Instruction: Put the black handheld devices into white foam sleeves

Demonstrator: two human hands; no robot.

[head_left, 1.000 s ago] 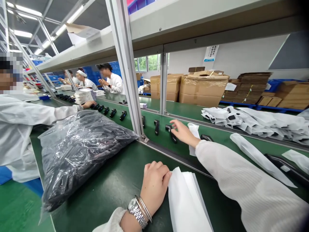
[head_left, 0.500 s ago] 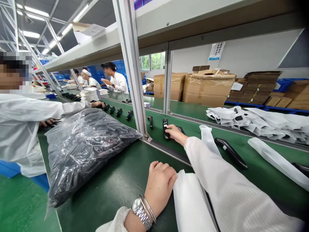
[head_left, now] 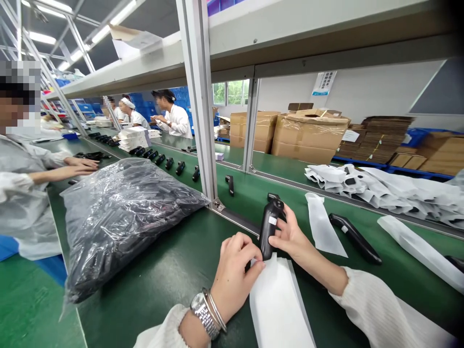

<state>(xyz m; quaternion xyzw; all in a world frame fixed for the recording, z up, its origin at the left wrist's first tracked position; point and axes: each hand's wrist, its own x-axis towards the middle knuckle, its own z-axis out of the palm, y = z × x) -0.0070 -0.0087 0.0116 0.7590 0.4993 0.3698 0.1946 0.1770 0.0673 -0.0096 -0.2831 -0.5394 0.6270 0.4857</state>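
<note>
My right hand (head_left: 292, 234) grips a black handheld device (head_left: 269, 227) with a small white label, held upright over the near table edge. The device's lower end is at the mouth of a white sleeve (head_left: 279, 304). My left hand (head_left: 237, 270), with a watch and bangles at the wrist, pinches the top edge of that sleeve. Right of my right hand, another white sleeve (head_left: 321, 224) and a black device (head_left: 357, 237) lie on the green surface.
A clear plastic bag of dark items (head_left: 126, 217) fills the left. A metal post (head_left: 199, 106) rises beyond it. Several black devices line the belt. White-wrapped pieces (head_left: 373, 188) pile at right. A co-worker's hands (head_left: 78, 166) are at far left.
My right hand has lifted the black device off the belt and brought it towards me to the sleeve. The co-worker's arm has drawn back from the belt.
</note>
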